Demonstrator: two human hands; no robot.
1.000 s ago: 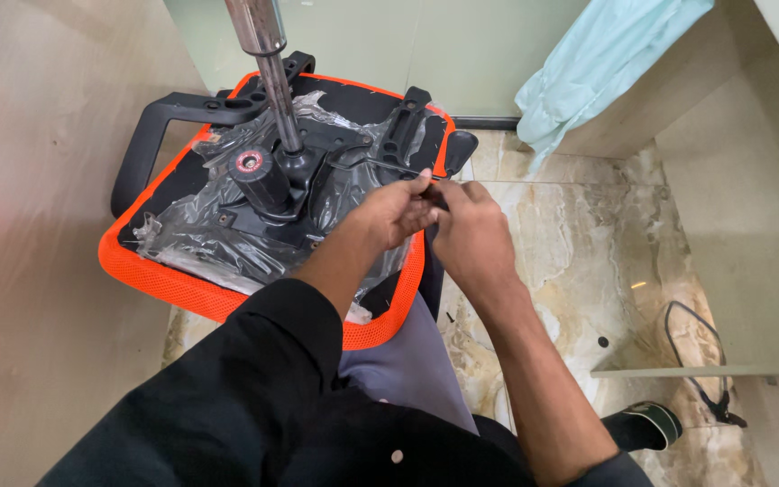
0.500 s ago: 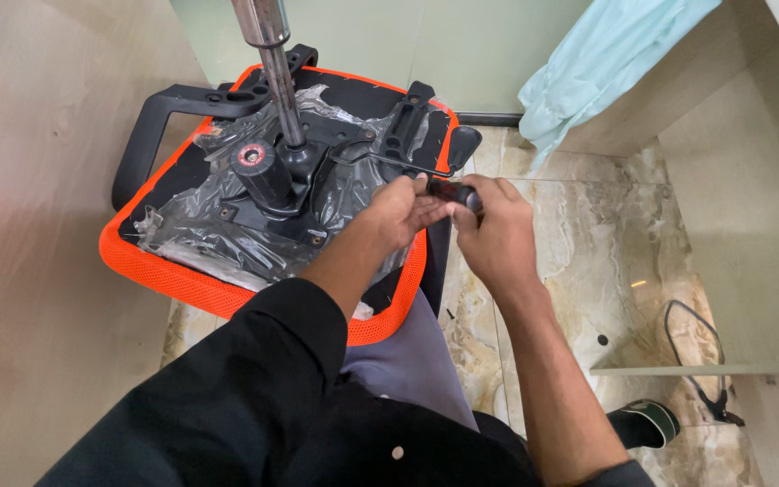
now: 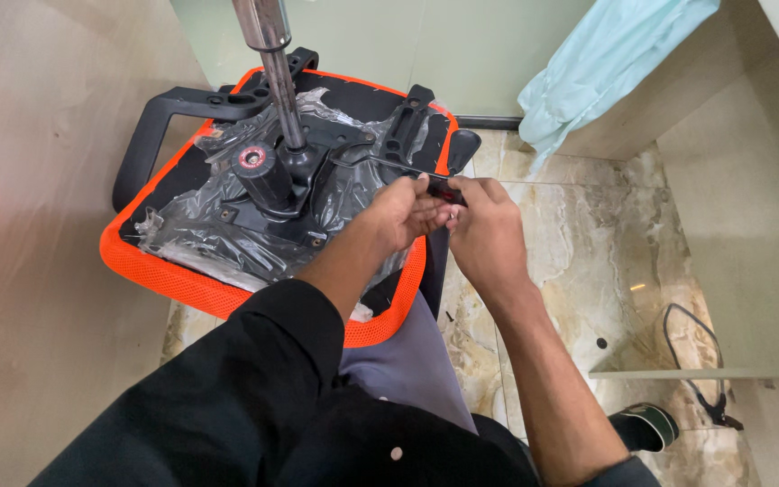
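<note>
Now meeting again over the seat (image 3: pixel 182 271): both grips, left (image 3: pixel 405 212) and right (image 3: pixel 489 230), pinching a small dark handle (image 3: pixel 444 188) between them.

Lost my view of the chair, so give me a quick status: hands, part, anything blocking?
Left hand and right hand together, pinching a small black lever handle. Upturned orange chair seat below, plastic wrap on. Nothing blocking.

Clear plastic wrap (image 3: pixel 227 225) over seat underside (image 3: pixel 182 280)

seat rim (image 3: pixel 182 284) orange mesh | seat underside (image 3: pixel 367 104) black | cloth (image 3: pixel 588 72) at 1 o'clock pale blue | floor (image 3: pixel 588 243) beige marbled
</note>
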